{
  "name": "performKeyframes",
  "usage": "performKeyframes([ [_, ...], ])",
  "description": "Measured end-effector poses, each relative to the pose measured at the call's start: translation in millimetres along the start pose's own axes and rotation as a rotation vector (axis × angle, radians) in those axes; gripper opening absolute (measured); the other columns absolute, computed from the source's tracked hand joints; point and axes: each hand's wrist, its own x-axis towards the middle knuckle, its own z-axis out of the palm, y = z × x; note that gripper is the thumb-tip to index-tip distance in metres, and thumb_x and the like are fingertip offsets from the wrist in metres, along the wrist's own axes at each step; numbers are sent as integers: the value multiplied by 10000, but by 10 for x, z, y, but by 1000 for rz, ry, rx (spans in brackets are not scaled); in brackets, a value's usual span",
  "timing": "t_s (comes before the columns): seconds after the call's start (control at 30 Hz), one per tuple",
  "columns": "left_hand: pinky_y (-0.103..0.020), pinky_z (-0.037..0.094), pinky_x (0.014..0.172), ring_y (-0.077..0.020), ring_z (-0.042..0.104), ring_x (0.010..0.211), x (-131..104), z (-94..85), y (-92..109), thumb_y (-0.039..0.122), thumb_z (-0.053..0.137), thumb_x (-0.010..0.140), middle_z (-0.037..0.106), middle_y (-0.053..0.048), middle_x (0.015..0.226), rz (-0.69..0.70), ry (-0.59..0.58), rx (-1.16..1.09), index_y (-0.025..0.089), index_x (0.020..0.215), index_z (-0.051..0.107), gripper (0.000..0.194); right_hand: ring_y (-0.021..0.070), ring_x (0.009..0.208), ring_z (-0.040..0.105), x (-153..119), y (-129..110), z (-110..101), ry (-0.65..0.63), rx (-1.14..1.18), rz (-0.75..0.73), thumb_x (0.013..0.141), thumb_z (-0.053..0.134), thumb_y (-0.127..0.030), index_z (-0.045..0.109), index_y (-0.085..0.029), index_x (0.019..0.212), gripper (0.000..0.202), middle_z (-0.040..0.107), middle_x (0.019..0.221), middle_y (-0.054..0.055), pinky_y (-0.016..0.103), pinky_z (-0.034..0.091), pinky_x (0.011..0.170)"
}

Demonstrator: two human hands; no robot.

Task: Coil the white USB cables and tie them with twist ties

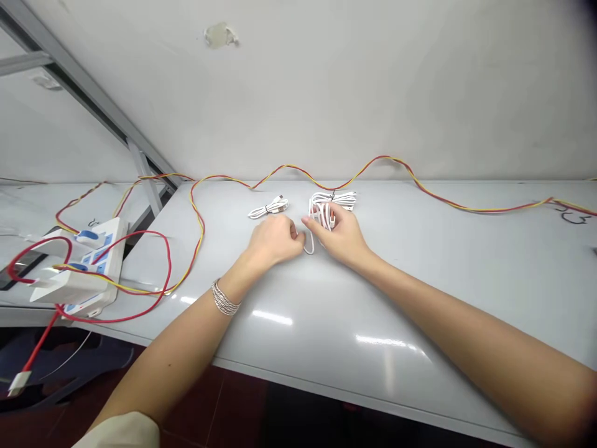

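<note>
Two forearms [186, 348] [448, 311] end in two hands [278, 238] [346, 238] holding one white cable [321, 214].

Smooth plastic cable [323, 216], glossy tabletop [466, 249]

white cable [321, 214], gathered in loops

it bunches in several rounded loops in my right hand [344, 231], over the desk [317, 286]. a small connector [333, 219] with a touch of orange shows beside the loops; one slack bend dips toward my curled left hand [280, 239].
</note>
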Motion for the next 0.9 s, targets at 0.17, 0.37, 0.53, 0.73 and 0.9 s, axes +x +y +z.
performKeyframes([
  [0.17,-316,368,557,-196,575,549,42,52,-47,345,547,816,648,-64,578,22,84,-89,209,552,545,297,139,661,429,-5,6,-4,-34,3,-17,784,735,-456,535,-211,779,317,493,698,-29,291,359,631],
  [0.37,-279,448,593,-147,586,566,93,115,-98,301,612,802,660,-12,637,127,277,-337,187,779,598,117,141,678,465,17,45,13,4,55,-4,776,750,-475,567,-209,846,330,537,745,-22,298,400,660],
  [0.53,-254,512,607,-131,619,623,124,182,-129,197,590,795,657,-19,753,307,337,-469,180,864,584,71,147,700,481,23,58,21,25,109,-26,781,752,-481,552,-211,819,338,541,761,-17,306,417,685],
  [0.73,-277,602,706,-155,687,767,123,223,-131,152,562,812,683,-52,883,427,273,-638,170,893,595,90,144,676,509,-2,51,22,21,127,2,760,779,-488,556,-216,907,382,577,769,-20,297,422,654],
  [0.9,-300,614,801,-182,716,873,113,211,-122,138,553,809,734,-83,980,459,247,-637,141,989,650,205,173,759,604,9,55,30,-4,180,4,730,807,-476,626,-212,1035,442,670,863,6,318,485,721],
])
